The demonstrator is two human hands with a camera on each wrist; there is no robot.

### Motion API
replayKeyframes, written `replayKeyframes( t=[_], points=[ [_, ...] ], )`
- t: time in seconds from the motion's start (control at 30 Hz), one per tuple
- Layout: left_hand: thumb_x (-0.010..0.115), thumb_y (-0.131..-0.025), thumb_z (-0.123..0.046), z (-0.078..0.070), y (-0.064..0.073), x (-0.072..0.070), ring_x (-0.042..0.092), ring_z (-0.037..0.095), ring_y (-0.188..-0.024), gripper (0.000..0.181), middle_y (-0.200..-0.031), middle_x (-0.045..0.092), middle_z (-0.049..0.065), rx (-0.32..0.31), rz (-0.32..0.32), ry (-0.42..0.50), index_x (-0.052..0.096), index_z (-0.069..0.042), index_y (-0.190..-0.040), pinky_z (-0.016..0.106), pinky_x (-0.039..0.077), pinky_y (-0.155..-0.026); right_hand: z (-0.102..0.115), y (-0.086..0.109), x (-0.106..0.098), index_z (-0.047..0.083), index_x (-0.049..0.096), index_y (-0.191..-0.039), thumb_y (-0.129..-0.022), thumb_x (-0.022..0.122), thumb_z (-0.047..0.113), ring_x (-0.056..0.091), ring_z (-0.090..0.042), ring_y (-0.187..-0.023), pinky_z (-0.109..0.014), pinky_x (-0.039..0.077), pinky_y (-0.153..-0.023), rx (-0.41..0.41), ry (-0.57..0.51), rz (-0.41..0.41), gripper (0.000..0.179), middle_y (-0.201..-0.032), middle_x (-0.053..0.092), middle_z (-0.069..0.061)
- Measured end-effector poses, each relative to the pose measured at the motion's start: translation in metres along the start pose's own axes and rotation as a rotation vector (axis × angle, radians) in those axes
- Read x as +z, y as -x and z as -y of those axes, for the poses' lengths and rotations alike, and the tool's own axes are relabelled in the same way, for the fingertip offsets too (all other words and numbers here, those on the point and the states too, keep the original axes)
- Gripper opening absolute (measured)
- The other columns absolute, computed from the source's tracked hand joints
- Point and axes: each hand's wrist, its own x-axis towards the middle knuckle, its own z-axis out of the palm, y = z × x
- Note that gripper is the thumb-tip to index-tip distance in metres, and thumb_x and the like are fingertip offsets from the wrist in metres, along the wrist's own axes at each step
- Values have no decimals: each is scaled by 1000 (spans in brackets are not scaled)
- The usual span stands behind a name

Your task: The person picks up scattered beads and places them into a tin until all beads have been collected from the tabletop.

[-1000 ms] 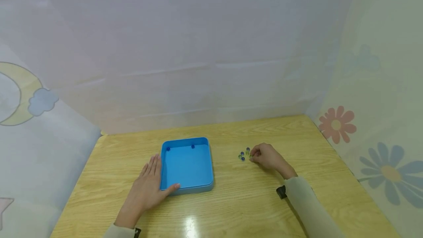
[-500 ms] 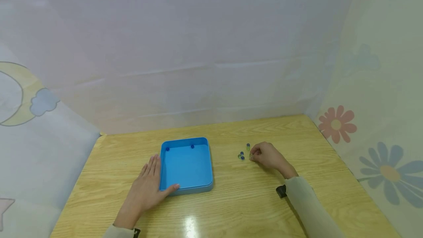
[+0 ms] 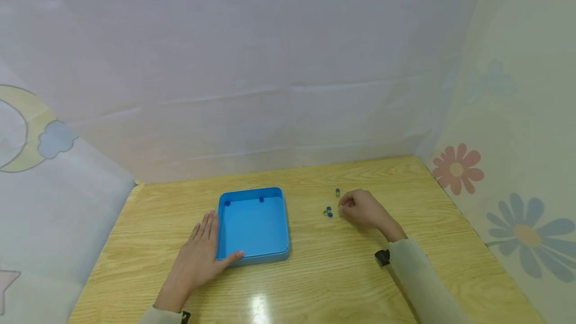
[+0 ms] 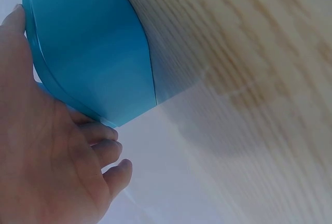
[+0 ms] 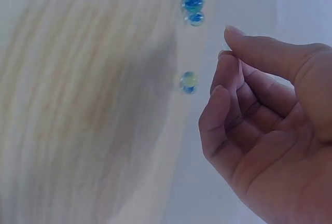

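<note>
My left hand point(image 3: 202, 251) lies along the left side of a square blue tray point(image 3: 288, 244), fingers straight, thumb at its near edge. The left wrist view shows the hand point(image 4: 52, 146) against the tray's outer wall point(image 4: 104, 68). My right hand point(image 3: 366, 209) pinches a small pale, clear marble point(image 3: 340, 210) between thumb and forefinger. In the right wrist view that hand point(image 5: 275, 115) mostly hides it. Just left of the fingertips lies a cluster of blue and green glass marbles point(image 3: 330, 215). Farther back sits a pair of marbles point(image 3: 338, 191), one blue and one greenish.
Inside the tray, two dark blue marbles rest along the far wall, one left point(image 3: 227, 203) and one right point(image 3: 261, 199). Everything stands on a wood-grain table point(image 3: 310, 289). Pale printed cloth point(image 3: 288, 89) hangs behind it and at both sides.
The pair of marbles near my right hand has rolled farther back, away from the cluster. My right hand has risen slightly with its marble. The left hand and tray stay put.
</note>
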Motion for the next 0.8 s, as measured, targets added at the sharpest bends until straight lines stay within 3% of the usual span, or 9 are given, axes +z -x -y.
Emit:
replayKeyframes(
  t=[0.8],
  points=[
    [38,-79,-88,1,0,1,19,39,-153,121,-165,16,20,4,-2,1,15,2,-156,56,23,-124,61,-8,-13,9,72,-109,-94,67,23,62,-12,-84,-31,56,-76,-106,-34,-20,21,-97,70,-1]
  ],
)
